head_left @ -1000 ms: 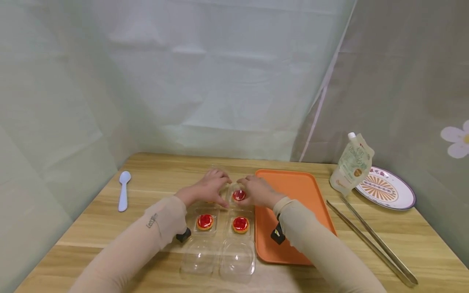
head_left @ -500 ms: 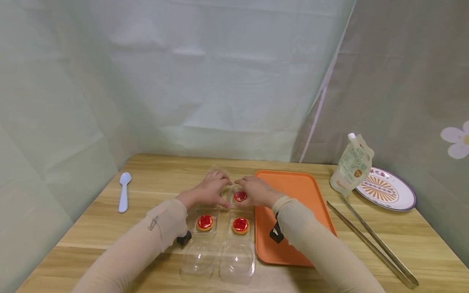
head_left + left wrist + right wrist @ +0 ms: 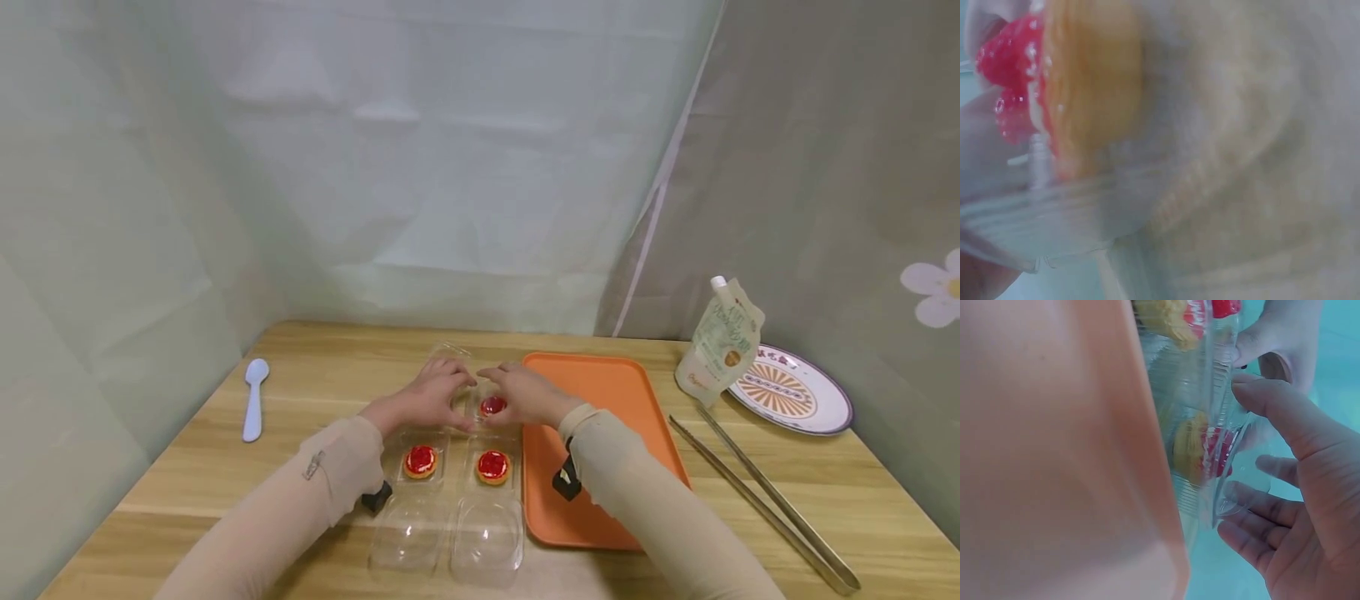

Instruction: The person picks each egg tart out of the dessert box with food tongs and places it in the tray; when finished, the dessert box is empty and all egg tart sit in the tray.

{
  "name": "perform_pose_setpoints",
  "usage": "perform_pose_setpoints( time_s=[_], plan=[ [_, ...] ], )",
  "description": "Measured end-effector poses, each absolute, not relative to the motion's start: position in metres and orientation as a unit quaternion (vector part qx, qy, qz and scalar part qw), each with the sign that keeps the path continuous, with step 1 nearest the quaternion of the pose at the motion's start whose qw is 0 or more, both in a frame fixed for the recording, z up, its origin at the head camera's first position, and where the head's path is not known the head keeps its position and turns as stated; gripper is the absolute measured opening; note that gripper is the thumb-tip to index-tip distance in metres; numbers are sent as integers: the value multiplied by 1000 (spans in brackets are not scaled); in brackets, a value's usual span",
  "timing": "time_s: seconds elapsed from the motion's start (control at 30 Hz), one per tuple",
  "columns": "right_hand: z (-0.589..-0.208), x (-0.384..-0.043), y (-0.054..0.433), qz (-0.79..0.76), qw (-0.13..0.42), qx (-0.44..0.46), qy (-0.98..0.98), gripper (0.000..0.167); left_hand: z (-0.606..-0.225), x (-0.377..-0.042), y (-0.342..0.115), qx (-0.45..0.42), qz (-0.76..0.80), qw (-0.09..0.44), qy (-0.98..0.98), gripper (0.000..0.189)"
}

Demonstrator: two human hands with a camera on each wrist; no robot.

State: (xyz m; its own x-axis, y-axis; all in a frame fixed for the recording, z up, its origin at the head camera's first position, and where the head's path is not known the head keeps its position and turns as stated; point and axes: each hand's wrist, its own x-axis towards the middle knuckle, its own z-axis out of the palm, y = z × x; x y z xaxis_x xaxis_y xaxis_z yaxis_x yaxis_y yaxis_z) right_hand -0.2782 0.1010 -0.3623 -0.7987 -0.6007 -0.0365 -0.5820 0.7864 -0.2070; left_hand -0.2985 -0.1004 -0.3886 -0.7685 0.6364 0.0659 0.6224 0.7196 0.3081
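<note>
Clear box w/ upper-R tart: lower center of head frame, just L of orange tray. Looks abt square, no clear long axis. R hand nearer, on its R, thumb + fingers curved round lid edges. L hand on its L; grip can't tell, wrist cam blurred.

A pouch stands beside a plate, near tongs.
</note>
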Motion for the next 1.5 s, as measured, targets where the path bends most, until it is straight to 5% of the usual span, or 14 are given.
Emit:
perform_pose_setpoints(
  time_s=[1.5],
  plan=[
    [-337,-267,124,-173,31,-286,942,77,-380,-293,-93,352,165,30,921,70]
  ],
)
